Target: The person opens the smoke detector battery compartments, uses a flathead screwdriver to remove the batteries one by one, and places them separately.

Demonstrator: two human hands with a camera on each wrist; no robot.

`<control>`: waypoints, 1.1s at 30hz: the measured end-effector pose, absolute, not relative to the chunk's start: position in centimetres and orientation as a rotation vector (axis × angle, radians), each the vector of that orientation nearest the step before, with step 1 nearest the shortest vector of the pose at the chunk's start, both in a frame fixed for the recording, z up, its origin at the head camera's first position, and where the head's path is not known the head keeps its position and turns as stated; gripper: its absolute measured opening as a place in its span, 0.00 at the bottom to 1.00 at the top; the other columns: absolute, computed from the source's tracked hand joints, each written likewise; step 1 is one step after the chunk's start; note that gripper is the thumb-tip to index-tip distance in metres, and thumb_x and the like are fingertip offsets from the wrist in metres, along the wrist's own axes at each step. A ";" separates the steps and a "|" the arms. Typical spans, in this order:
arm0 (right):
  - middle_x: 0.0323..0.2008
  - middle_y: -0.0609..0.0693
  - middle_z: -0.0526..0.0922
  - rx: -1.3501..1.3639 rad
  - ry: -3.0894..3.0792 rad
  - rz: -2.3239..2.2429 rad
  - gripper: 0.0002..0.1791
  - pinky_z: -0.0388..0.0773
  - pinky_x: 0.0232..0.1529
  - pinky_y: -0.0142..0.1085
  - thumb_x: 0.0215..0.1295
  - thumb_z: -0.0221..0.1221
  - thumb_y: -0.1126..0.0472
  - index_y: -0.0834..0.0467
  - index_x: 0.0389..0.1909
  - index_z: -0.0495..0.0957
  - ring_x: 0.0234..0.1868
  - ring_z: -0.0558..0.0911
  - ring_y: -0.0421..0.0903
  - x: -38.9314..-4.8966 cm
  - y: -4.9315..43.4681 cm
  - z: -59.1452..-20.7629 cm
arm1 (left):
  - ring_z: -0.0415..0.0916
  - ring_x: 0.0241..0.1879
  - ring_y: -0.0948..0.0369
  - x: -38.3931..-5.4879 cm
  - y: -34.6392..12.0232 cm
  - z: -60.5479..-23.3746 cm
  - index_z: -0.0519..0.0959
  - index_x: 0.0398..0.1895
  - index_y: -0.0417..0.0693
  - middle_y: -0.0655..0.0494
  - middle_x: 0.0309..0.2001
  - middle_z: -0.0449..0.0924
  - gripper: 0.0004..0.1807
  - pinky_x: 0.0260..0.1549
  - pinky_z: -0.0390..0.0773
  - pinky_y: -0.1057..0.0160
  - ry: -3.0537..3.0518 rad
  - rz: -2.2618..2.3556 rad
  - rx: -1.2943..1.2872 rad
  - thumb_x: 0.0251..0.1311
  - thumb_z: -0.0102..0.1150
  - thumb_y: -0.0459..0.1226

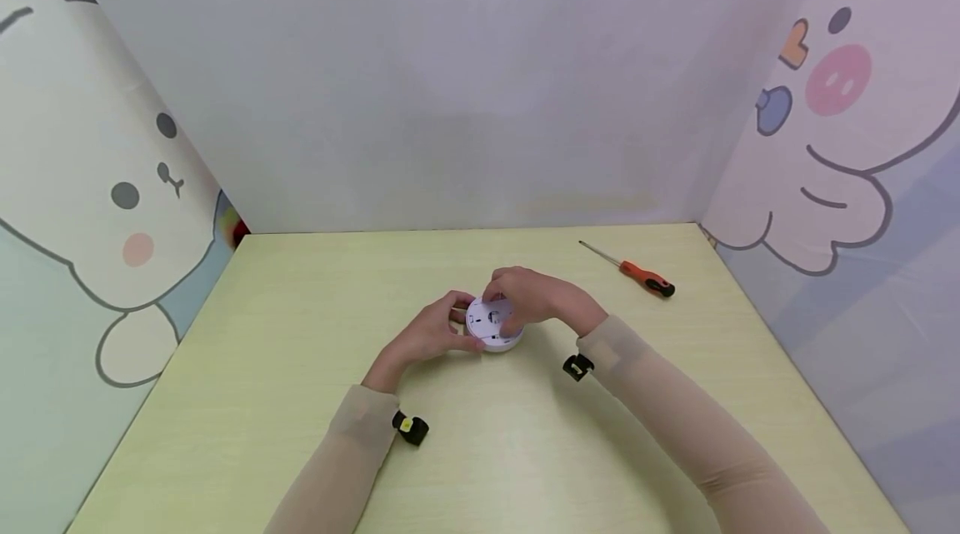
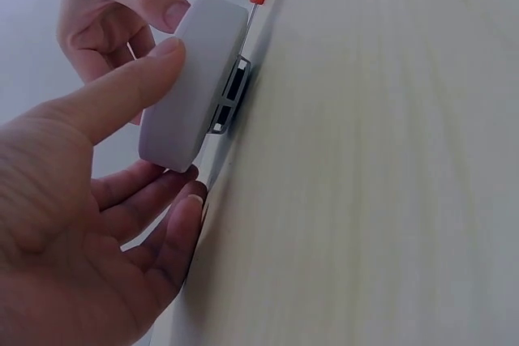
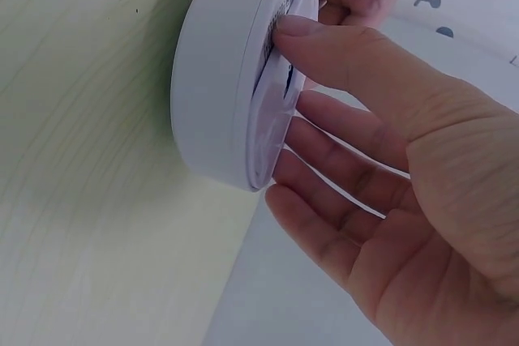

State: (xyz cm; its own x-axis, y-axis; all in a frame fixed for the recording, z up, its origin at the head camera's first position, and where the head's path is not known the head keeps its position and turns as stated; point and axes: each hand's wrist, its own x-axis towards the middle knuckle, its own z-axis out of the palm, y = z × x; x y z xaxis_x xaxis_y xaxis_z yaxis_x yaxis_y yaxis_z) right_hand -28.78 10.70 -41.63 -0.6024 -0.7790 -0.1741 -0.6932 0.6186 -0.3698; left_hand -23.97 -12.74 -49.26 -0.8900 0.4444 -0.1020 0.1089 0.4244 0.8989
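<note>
A round white smoke detector is held face down near the middle of the table, its printed back turned up. The left hand grips its side, thumb on the near rim and fingers at the far side. Over the top reaches the right hand, thumb and fingers on the thin back plate. In the right wrist view, this plate sits slightly tilted against the thicker body, with a gap along one edge and a printed label partly showing. A slotted vent protrudes from the underside in the left wrist view.
A screwdriver with an orange and black handle lies at the back right of the pale wooden table. Cloth panels with cartoon animals stand at left and right, and a plain one closes the back.
</note>
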 end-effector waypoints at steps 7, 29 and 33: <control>0.53 0.52 0.82 -1.214 2.517 -0.383 0.30 0.82 0.57 0.42 0.58 0.79 0.58 0.62 0.60 0.83 0.51 0.80 0.46 -28.8 10.7 -41.8 | 0.80 0.56 0.59 -24.0 -12.8 -49.4 0.70 0.71 0.50 0.55 0.59 0.83 0.42 0.52 0.83 0.57 2.372 1.445 0.472 0.56 0.82 0.44; 0.52 0.51 0.81 -1.182 2.532 -0.433 0.29 0.81 0.59 0.41 0.58 0.79 0.58 0.61 0.60 0.83 0.51 0.79 0.46 -28.7 11.7 -41.2 | 0.80 0.56 0.57 -23.9 -12.8 -49.3 0.71 0.69 0.50 0.54 0.58 0.82 0.41 0.53 0.82 0.56 2.371 1.453 0.469 0.55 0.83 0.42; 0.54 0.51 0.81 -1.146 2.558 -0.433 0.29 0.81 0.59 0.41 0.59 0.79 0.56 0.60 0.60 0.82 0.53 0.79 0.46 -28.8 12.3 -40.8 | 0.80 0.56 0.58 -24.0 -12.7 -49.3 0.71 0.69 0.50 0.55 0.58 0.82 0.41 0.54 0.82 0.57 2.377 1.450 0.452 0.54 0.84 0.42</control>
State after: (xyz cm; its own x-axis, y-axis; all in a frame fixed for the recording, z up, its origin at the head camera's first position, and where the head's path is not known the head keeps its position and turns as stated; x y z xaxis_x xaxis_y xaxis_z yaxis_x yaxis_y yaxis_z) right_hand -28.76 12.31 -40.82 -0.6347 -0.7580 -0.1505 -0.6662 0.6354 -0.3904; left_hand -23.98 -12.73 -49.32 -0.8989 0.4254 -0.1055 0.1009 0.4351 0.8947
